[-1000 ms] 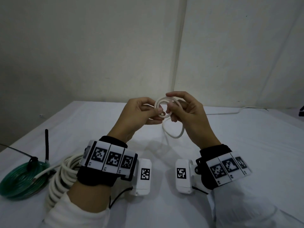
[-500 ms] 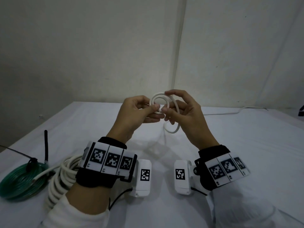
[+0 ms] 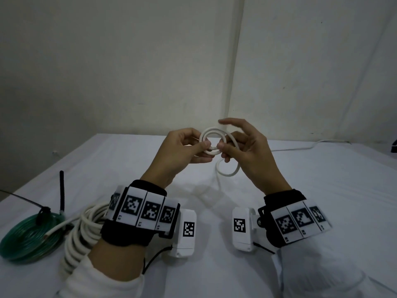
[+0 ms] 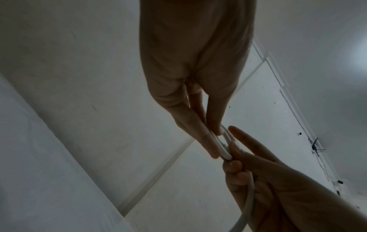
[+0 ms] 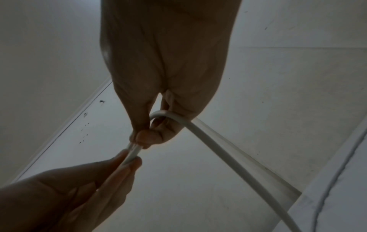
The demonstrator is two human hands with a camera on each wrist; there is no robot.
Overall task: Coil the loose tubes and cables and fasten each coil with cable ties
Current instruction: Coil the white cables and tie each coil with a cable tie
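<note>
A thin white cable [image 3: 211, 134] is wound into a small coil of two or three turns, held above the white table [image 3: 322, 190]. My left hand [image 3: 184, 147] pinches the coil's lower edge between thumb and fingers. My right hand [image 3: 242, 147] pinches the same edge beside it, with the index finger lifted straight over the coil. A loose loop of the cable [image 3: 227, 171] hangs below the right hand, and the cable trails away over the table [image 5: 228, 157]. In the left wrist view the left fingers [image 4: 208, 141] press the strands [image 4: 225, 150] flat.
At the table's near left lie a coiled green tube [image 3: 30, 235] with a black tie standing up from it, and a thick white coiled tube [image 3: 81, 231] partly under my left forearm. The cable's far part [image 3: 300, 147] runs along the back edge by the wall.
Both hands lifted the coil slightly. The hanging loop grew shorter as cable was drawn onto the coil. The right index finger has lifted off the coil.
</note>
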